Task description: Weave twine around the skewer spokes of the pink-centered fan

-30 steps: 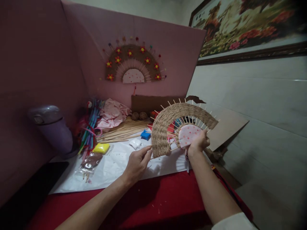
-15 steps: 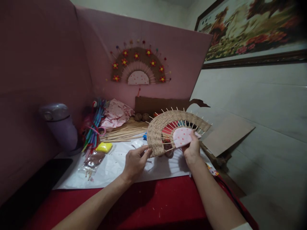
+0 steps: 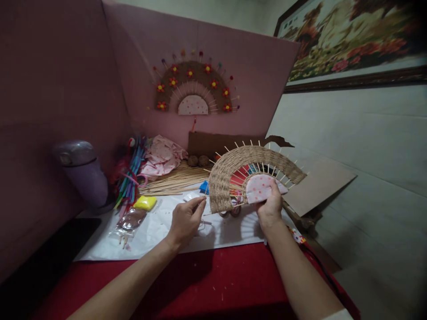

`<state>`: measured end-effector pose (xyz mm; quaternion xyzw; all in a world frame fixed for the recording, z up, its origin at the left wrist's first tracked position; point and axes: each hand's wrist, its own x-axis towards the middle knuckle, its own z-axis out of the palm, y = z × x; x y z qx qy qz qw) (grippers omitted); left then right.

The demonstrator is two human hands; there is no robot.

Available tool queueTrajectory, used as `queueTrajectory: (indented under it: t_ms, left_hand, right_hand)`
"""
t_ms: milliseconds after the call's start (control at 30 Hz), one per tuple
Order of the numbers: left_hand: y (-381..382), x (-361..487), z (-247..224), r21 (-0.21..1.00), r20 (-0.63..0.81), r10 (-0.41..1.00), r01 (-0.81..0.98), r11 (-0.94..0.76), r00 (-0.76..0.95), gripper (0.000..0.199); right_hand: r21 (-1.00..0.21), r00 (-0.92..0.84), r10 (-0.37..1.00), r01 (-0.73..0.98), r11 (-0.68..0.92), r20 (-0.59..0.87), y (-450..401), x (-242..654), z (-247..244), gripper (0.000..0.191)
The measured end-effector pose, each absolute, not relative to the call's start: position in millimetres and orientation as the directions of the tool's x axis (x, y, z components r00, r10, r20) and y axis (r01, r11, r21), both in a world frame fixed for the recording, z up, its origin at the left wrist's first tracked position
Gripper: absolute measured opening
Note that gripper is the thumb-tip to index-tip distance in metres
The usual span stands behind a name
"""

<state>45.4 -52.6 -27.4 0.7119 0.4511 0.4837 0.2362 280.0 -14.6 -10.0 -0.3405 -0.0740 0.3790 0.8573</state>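
My right hand [image 3: 271, 206] grips a half-round woven fan [image 3: 222, 182] by its pink polka-dot centre [image 3: 262, 188], thumb on the front. Thin sticks poke out past the fan's woven band. Just left of the band's lower left end is my left hand [image 3: 187, 218], its thumb and forefinger pinched together. Whatever those fingertips hold is too small to make out. The fan is raised above the white sheet [image 3: 156, 238].
A finished fan with red flowers [image 3: 190, 73] hangs on the pink board. Behind my hands lie thin sticks [image 3: 173, 180], polka-dot cloth [image 3: 163, 155] and pipe cleaners [image 3: 131, 178]. A purple bottle [image 3: 83, 178], yellow packet [image 3: 145, 203] and brown packet [image 3: 131, 220] are at left.
The fan has moved slightly up and to the right with my right hand. My left hand has come away from the fan's lower left edge, leaving a small gap.
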Motion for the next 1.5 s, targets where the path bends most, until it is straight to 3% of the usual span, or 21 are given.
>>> queueTrajectory:
  t_ms: [100, 200, 333, 467, 1000, 1267, 1500]
  left_hand:
    - [-52.4, 44.7, -25.7, 0.752, 0.466, 0.873, 0.457, -0.476, 0.143, 0.029]
    - [-50.8, 46.1, -22.9, 0.806, 0.431, 0.889, 0.379, -0.455, 0.151, 0.029]
    - [-48.2, 49.3, -19.7, 0.957, 0.211, 0.956, 0.159, -0.245, 0.205, 0.036]
    - [-48.3, 51.0, -18.6, 0.992, 0.041, 0.958, 0.107, -0.074, 0.283, 0.039]
    - [-47.5, 50.6, -23.0, 0.99, 0.033, 0.944, 0.116, -0.075, 0.329, 0.037]
    - [-46.2, 51.9, -27.2, 0.953, 0.183, 0.955, 0.195, -0.23, 0.233, 0.034]
    - [-52.1, 54.0, -19.2, 0.988, 0.12, 0.957, 0.062, -0.141, 0.265, 0.036]
  right_hand:
    - [-0.648, 0.73, 0.673, -0.568, 0.507, -0.114, -14.3, 281.1, -11.5, 0.022]
    - [-0.655, 0.736, 0.672, -0.55, 0.519, -0.085, -13.1, 283.1, -14.4, 0.023]
    - [-0.657, 0.729, 0.681, -0.546, 0.519, -0.068, -11.9, 282.7, -17.2, 0.022]
    - [-0.657, 0.74, 0.671, -0.528, 0.538, -0.046, -11.3, 279.4, -18.9, 0.025]
    - [-0.674, 0.74, 0.67, -0.521, 0.524, -0.051, -11.3, 281.1, -20.0, 0.027]
    - [-0.658, 0.753, 0.655, -0.525, 0.54, -0.063, -11.7, 281.8, -18.9, 0.026]
    - [-0.667, 0.743, 0.667, -0.529, 0.525, -0.065, -11.7, 282.6, -19.6, 0.029]
